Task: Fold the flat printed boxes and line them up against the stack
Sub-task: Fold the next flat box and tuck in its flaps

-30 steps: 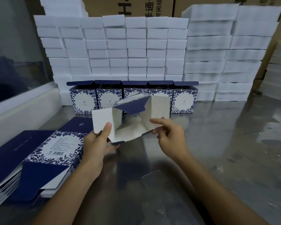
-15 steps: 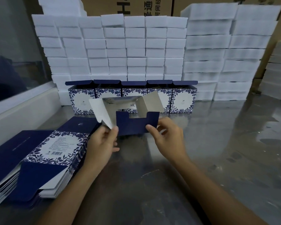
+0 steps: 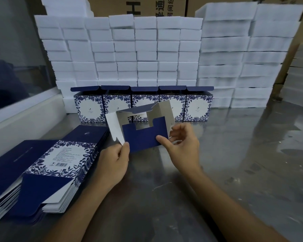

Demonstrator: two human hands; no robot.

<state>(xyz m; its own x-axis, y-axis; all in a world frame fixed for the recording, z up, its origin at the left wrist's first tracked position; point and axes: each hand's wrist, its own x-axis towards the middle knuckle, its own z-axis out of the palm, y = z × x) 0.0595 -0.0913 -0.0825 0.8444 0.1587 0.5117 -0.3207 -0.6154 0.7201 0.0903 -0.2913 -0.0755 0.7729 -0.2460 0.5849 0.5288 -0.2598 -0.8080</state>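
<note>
Currently: sixth box in folding, five already lined up.

Five folded boxes (image 3: 142,106) stand in a row at the worktop's (image 3: 234,154) far edge, touching the white stack (image 3: 147,49), lids open. One part-folded box (image 3: 143,130) is held above the worktop's middle: the left hand (image 3: 115,163) pinches its white side flap between thumb and fingers, and the right hand (image 3: 180,147) presses a thumb on the blue bottom panel with fingers curled behind. Its flaps are not yet locked. A pile of flats (image 3: 42,172) at the near left edge remains to fold.
</note>
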